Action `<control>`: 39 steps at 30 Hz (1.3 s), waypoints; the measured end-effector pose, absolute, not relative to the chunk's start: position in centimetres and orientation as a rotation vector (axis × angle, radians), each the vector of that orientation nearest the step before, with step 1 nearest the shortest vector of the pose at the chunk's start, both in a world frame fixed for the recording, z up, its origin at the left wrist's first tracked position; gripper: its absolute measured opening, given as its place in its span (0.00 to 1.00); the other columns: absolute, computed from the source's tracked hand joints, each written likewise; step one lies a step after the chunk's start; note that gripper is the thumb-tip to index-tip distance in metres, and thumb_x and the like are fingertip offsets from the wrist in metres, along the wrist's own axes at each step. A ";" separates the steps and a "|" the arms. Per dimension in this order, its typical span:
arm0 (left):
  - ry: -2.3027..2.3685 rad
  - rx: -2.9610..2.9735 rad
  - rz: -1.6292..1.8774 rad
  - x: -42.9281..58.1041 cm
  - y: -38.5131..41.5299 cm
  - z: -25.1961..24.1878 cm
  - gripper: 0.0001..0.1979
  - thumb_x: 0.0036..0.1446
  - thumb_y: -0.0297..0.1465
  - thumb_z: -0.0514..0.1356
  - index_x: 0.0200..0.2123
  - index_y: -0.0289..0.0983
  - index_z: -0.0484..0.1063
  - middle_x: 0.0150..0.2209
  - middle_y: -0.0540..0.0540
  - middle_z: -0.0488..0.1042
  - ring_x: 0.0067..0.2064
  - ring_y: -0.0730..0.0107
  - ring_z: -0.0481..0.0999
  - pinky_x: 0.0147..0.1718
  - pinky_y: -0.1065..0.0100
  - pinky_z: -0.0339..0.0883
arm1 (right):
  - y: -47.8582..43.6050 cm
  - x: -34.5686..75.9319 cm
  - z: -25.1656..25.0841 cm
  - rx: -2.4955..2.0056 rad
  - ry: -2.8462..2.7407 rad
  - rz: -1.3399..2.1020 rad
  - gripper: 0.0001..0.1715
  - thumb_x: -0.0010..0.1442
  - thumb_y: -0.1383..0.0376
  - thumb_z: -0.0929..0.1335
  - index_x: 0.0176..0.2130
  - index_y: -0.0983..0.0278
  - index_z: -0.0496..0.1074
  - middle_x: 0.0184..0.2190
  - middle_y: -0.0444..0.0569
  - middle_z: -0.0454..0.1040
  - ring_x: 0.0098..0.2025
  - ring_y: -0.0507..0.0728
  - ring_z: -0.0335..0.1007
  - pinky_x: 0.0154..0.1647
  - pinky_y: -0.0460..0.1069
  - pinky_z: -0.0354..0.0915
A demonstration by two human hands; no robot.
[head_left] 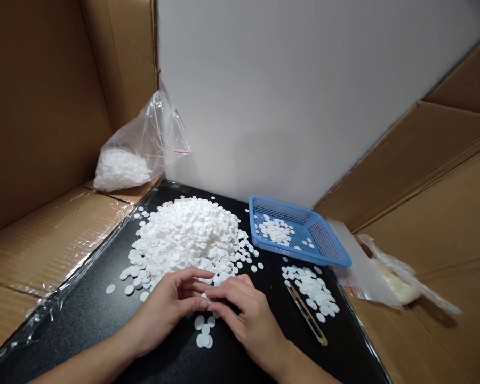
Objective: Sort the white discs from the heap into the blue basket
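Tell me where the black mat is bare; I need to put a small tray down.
Bare: the black mat left of the left hand, below the big disc pile. Crowded: between both hands, and right of the right hand, where tweezers, small pile and blue basket sit.

Where the fingertips of the left hand point(172, 304) and right hand point(246, 309) meet, whatever sits in their grip is hidden, too small to make out. Both forearms are cut off by the bottom edge. The surface point(104, 320) runs out of view at its near corners. The contents of the bag point(400, 282) off the surface's right edge are blurred.
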State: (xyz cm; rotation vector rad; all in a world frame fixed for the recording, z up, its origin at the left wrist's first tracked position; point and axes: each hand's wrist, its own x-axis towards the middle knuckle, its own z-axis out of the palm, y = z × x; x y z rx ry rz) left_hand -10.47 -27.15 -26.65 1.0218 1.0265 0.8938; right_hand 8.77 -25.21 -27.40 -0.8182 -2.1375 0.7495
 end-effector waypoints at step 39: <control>1.363 2.042 0.758 -13.6 -31.1 -27.6 0.20 0.67 0.27 0.54 0.58 0.52 0.68 0.51 0.49 0.78 0.50 0.63 0.77 0.49 0.63 0.72 | -27.4 10.8 -28.1 -0.991 -2.413 0.698 0.18 0.61 0.75 0.70 0.51 0.65 0.74 0.39 0.52 0.71 0.40 0.60 0.72 0.41 0.52 0.73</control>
